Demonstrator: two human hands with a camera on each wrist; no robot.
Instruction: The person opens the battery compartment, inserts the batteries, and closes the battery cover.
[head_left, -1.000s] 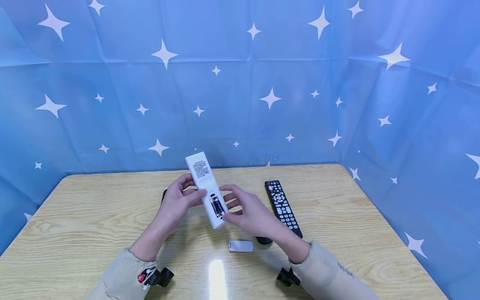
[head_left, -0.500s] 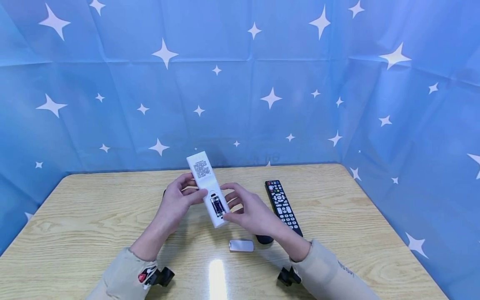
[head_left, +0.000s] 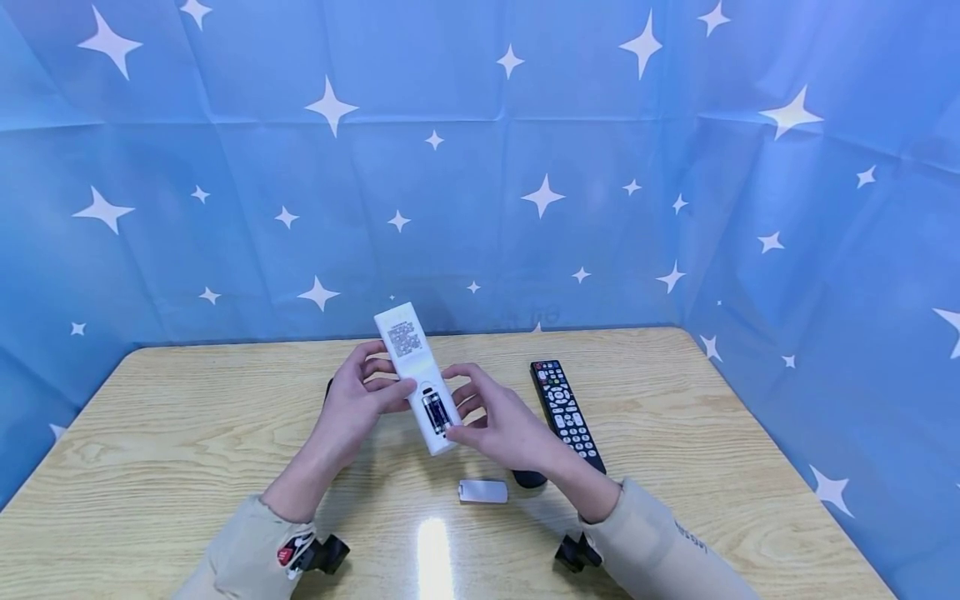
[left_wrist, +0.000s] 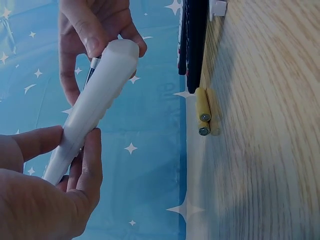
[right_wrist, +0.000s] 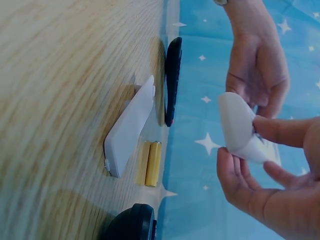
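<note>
A white remote control (head_left: 408, 354) is held above the table, its back toward the head camera and its battery compartment uncovered. Batteries (head_left: 437, 412) show inside that compartment. My left hand (head_left: 358, 402) grips the remote's left edge, thumb on the back and fingers underneath. At the lower right edge my right hand (head_left: 502, 421) pinches it, thumb beside the compartment and fingers on the other side. In the left wrist view a battery's edge (left_wrist: 91, 70) sticks up a little near the right thumb. The white battery cover (head_left: 483, 492) lies on the table below.
A black remote (head_left: 567, 408) lies right of my right hand. Another black rounded end (head_left: 529, 479) shows under the right wrist. Yellow batteries (left_wrist: 202, 110) lie on the wooden table (head_left: 675, 517), hidden in the head view. A blue starred curtain (head_left: 450, 167) stands behind.
Both hands keep the same grip. The white remote has shifted only very slightly to the right with them; the things on the table stay put.
</note>
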